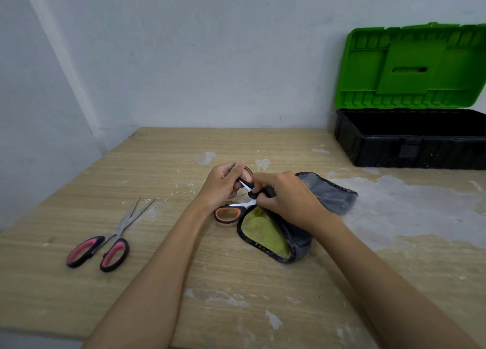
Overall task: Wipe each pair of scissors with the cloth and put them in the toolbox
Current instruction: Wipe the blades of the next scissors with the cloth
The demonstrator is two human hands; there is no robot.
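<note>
So from my feed: my left hand (223, 183) is curled round the upper orange handle of the orange scissors (231, 206), which are spread open, with the other handle loop lying low by the table (184, 269). My right hand (286, 198) grips the cloth (331, 193) and pinches it onto the scissors right around the pivot; the blades themselves are hidden under my fingers and the fabric. The cloth is grey on the outside with a yellow-green inner face showing, and it drapes from my right hand down onto the table.

The pink scissors (105, 246) lie flat on the table well off to the left, blades slightly parted and pointing away from me, nobody touching them.

The toolbox (410, 143) sits at the far right against the wall (210, 59), green lid (410, 67) propped upright, black tub open. I can't see what's inside from this angle.
</note>
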